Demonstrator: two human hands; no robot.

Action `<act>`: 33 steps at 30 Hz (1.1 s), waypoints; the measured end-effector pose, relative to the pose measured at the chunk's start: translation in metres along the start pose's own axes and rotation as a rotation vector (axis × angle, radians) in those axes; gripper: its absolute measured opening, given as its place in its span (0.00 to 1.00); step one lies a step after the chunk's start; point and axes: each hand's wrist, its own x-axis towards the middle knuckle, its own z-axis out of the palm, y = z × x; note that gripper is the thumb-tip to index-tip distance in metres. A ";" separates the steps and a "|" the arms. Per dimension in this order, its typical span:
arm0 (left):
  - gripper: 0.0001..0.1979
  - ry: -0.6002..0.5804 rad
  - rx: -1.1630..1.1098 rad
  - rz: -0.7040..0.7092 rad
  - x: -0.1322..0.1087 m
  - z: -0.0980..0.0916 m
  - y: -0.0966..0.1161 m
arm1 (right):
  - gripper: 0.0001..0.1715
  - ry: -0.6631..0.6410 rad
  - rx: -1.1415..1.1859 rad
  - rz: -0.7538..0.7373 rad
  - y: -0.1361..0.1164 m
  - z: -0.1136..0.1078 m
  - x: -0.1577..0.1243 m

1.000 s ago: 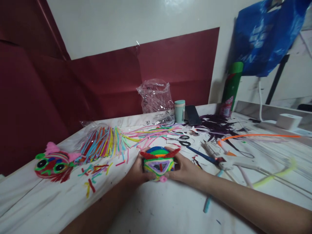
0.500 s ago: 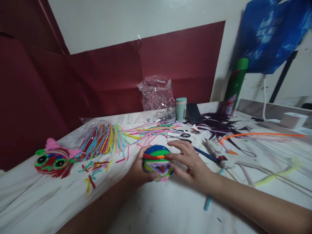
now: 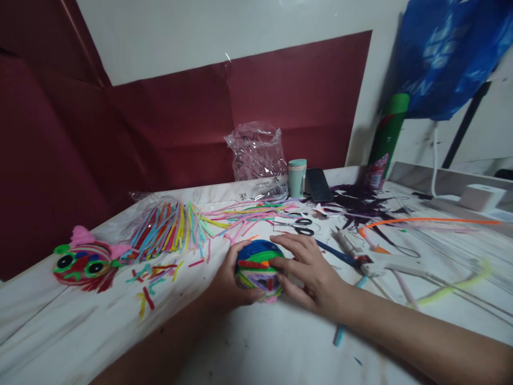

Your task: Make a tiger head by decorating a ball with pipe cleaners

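A round ball [image 3: 260, 250] covered in colourful pipe cleaners, with blue and green bands on top, is between my hands above the table. My left hand [image 3: 228, 278] wraps its left side, thumb underneath and fingers behind. Across its front lies a red pipe cleaner strip [image 3: 250, 264] with an orange end. My right hand [image 3: 306, 267] has bent fingers at the ball's right side, pinching at that orange end. Below the strip is a triangle-like outline in green and purple. Fingers hide parts of the ball.
At left sits a pipe cleaner animal head [image 3: 82, 264] near cut scraps [image 3: 154, 275]. Behind are bundled pipe cleaners [image 3: 168, 230], scissors [image 3: 303, 227], a mint container [image 3: 297, 179] and a phone [image 3: 318, 184]. A white hot glue gun [image 3: 388, 264] lies at right.
The ball has tilted slightly in my left hand. My right fingers have moved a little left, closer over the strip's orange end. The view has shifted slightly.
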 end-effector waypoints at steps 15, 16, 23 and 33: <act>0.45 0.018 0.300 0.085 -0.004 0.000 0.001 | 0.12 -0.103 -0.002 -0.135 0.000 -0.009 0.004; 0.45 0.019 0.314 0.083 -0.004 0.000 0.002 | 0.12 -0.119 -0.023 -0.153 0.000 -0.010 0.005; 0.43 0.006 0.279 0.094 -0.002 0.000 0.005 | 0.11 -0.156 -0.051 -0.160 0.000 -0.011 0.008; 0.48 -0.020 0.700 0.434 0.001 -0.001 0.004 | 0.09 0.145 0.229 0.238 0.005 -0.014 0.007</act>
